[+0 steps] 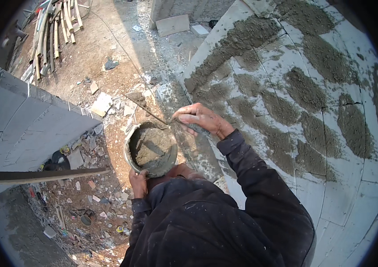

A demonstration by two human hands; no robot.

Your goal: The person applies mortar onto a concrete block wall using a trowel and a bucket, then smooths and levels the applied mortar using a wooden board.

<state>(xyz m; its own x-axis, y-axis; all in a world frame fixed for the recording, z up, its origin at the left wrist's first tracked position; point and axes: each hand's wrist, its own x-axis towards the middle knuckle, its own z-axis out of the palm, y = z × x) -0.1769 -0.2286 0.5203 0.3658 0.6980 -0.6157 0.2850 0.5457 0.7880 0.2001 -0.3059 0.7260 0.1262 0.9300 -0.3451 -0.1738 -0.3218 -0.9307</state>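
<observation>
The person wore a loose, long-sleeved black top (207,231), which filled the lower middle of the frame and was creased in soft folds, with a pale scuff near its upper edge. Small whitish specks dotted the fabric, thickest along the right sleeve (260,175), right of centre, which ended in a close-fitting dark cuff (231,141). The left sleeve (139,218), lower and further left, was equally dark.

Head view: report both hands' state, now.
Left hand: closed, holding the mortar bucket at its rim.
Right hand: curled; whether it grips the trowel-like tool cannot be told.
</observation>
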